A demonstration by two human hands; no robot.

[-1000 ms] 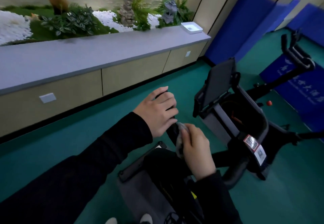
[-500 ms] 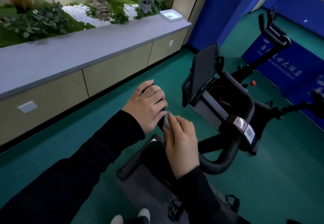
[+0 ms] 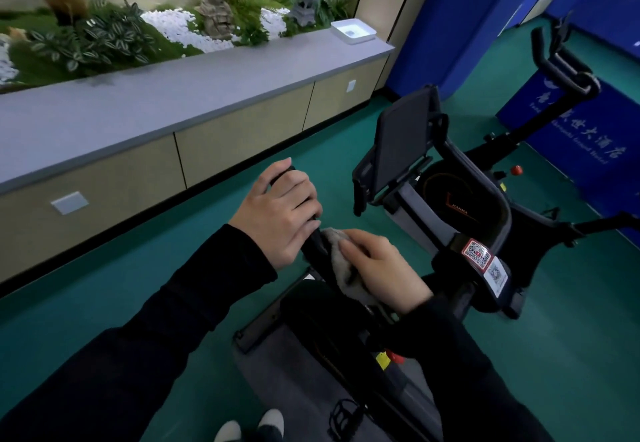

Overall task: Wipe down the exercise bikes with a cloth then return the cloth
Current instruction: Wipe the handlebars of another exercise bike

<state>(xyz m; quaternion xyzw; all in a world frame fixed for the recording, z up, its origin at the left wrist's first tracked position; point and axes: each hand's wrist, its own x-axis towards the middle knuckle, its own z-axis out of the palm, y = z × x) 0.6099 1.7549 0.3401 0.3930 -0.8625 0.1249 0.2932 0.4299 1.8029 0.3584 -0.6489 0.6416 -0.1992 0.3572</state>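
Observation:
A black and grey exercise bike (image 3: 346,372) stands right under me, its black handlebar grip (image 3: 313,246) rising toward the middle of the view. My left hand (image 3: 278,211) grips the upper end of that grip. Just below it my right hand (image 3: 381,267) holds a grey cloth (image 3: 337,258) wrapped against the bar. A second exercise bike (image 3: 485,220) with a dark screen (image 3: 401,144) stands to the right. A third bike (image 3: 561,71) is at the far right.
A long grey counter (image 3: 173,95) over beige cabinets runs along the left, backed by plants and white pebbles. A white tray (image 3: 353,31) sits at the counter's far end. Blue padded walls (image 3: 460,26) and a blue sign (image 3: 588,137) close the right side. Green floor (image 3: 571,337) surrounds the bikes.
My right hand with the cloth has slid along the bar, up toward my left hand and then a little back down. My left hand keeps its grip. The view has swung.

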